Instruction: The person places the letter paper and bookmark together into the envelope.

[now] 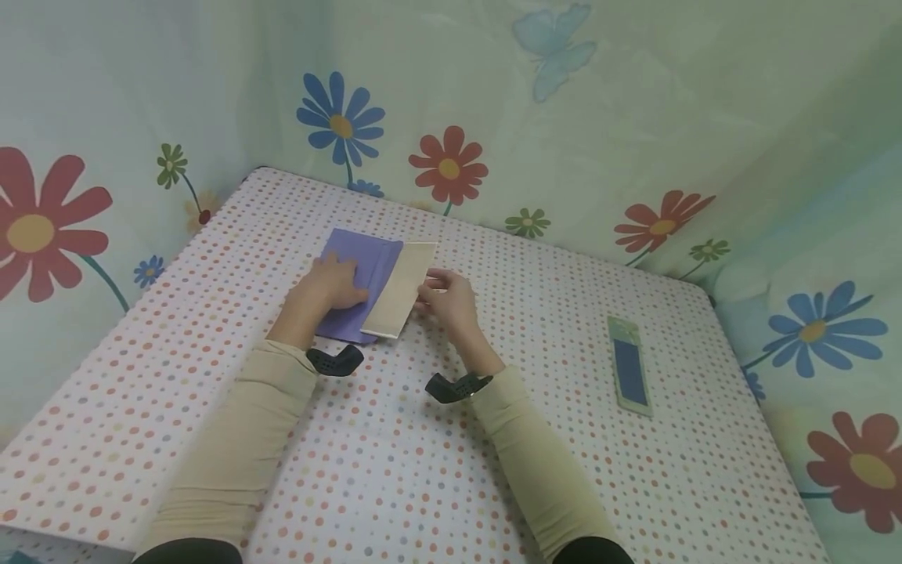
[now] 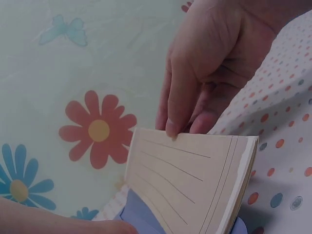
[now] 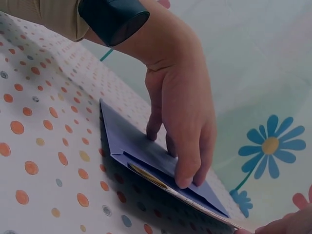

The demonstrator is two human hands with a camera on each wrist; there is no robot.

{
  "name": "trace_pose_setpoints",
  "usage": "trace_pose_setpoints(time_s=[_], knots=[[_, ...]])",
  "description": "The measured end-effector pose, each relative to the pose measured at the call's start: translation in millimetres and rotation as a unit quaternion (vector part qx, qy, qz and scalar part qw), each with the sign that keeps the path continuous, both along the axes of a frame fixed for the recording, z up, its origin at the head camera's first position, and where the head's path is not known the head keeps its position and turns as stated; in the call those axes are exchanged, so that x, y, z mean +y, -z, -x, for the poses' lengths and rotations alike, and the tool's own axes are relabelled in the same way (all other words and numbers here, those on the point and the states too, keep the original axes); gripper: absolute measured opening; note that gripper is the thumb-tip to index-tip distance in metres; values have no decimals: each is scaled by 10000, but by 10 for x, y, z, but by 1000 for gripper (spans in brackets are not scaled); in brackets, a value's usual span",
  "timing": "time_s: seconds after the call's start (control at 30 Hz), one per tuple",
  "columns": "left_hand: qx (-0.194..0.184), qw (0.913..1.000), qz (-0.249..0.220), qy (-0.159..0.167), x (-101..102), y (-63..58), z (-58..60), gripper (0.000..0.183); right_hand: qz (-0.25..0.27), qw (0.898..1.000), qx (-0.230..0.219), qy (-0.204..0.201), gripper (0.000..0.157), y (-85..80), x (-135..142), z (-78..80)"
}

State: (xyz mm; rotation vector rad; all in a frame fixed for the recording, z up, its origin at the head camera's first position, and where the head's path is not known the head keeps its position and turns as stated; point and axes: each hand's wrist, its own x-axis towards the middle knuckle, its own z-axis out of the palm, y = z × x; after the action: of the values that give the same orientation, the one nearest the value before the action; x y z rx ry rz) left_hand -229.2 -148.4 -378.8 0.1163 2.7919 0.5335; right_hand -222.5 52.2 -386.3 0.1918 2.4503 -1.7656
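A purple envelope (image 1: pixel 384 262) lies on the dotted table, and a stack of cream lined writing paper (image 1: pixel 405 286) sticks out of its right side. My left hand (image 1: pixel 331 282) presses on the envelope from above; its thumb and fingers (image 3: pixel 185 170) rest close to the open edge. On the other side, my right hand (image 1: pixel 449 301) pinches the outer edge of the paper between thumb and fingers. Printed lines show on the paper's face in the left wrist view, where the paper is tilted up. The part inside the envelope is hidden.
A pale green flat packet (image 1: pixel 632 364) with a dark blue panel lies on the right part of the dotted table (image 1: pixel 550 313). Behind the table hangs a flower-printed curtain (image 1: pixel 564 157), with more of it at both sides.
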Motion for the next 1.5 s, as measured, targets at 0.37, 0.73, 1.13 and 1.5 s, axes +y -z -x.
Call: trace_pose_setpoints(time_s=[0.37,0.73,1.13,1.5], knots=[[-55,9999,2,-88,-2,45,-28,69,-497,9985,144,-166,39,101,-77,29],[-196,9994,-94,-279,-26,74,-63,72,-1805,9735,1209,-711,35,110,-74,-42],[-99,9997,50,-229,11,46,-31,70,-4814,8043,2207,-2695,52,118,-90,-264],[-114,9997,91,-177,35,-4,-14,68,-4954,7807,2600,-2782,51,207,-128,-223]])
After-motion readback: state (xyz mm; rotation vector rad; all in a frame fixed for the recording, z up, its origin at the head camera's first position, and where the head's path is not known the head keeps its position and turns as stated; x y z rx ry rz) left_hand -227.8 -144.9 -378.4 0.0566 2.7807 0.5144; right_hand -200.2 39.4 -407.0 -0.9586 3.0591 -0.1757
